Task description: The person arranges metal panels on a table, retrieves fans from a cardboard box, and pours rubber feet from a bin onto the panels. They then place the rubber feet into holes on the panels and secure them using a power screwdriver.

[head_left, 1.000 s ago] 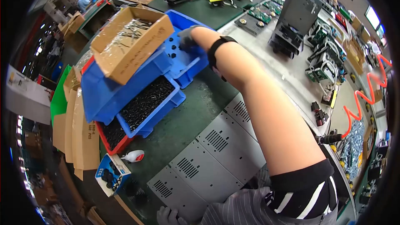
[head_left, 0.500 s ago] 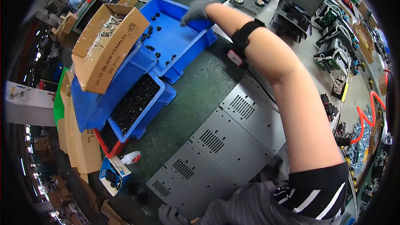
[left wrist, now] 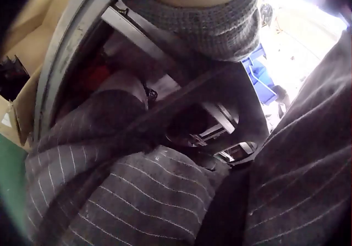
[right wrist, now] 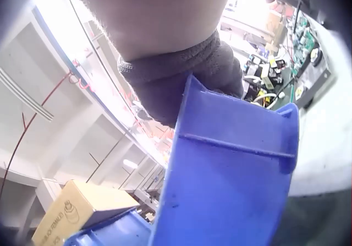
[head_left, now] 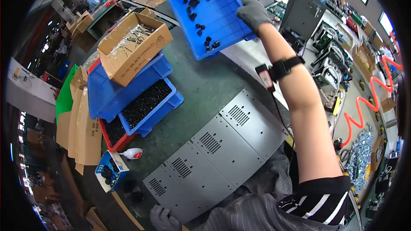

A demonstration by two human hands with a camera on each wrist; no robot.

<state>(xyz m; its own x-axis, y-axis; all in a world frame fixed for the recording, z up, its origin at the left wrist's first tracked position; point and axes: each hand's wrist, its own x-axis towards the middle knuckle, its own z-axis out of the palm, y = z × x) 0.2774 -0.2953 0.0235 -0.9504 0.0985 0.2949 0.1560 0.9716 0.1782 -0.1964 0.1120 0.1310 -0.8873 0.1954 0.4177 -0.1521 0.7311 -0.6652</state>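
Note:
My right hand (head_left: 253, 13), in a grey glove, grips the right rim of a shallow blue bin (head_left: 218, 6). The bin is tilted up above the table, with small black round parts (head_left: 193, 1) scattered across its floor. In the right wrist view the bin's outer wall (right wrist: 231, 174) fills the lower middle, and the fingers are hidden behind its rim. Down at the front, my gloved left hand (head_left: 163, 218) rests at the near left corner of a row of grey slotted metal panels (head_left: 214, 158). Only its glove cuff (left wrist: 220, 34) shows in the left wrist view.
To the left stand stacked blue bins, one with black screws (head_left: 147, 102), under an open cardboard box (head_left: 135, 55). A red bin (head_left: 114, 134), a white bottle (head_left: 132, 153) and a small box (head_left: 112, 171) lie nearer. Electronic assemblies (head_left: 332, 60) line the right side.
My right hand has gone from inside the blue bin to its right rim. The bin has risen and tilted away from the stacked bins. My left hand has stayed by the panel corner.

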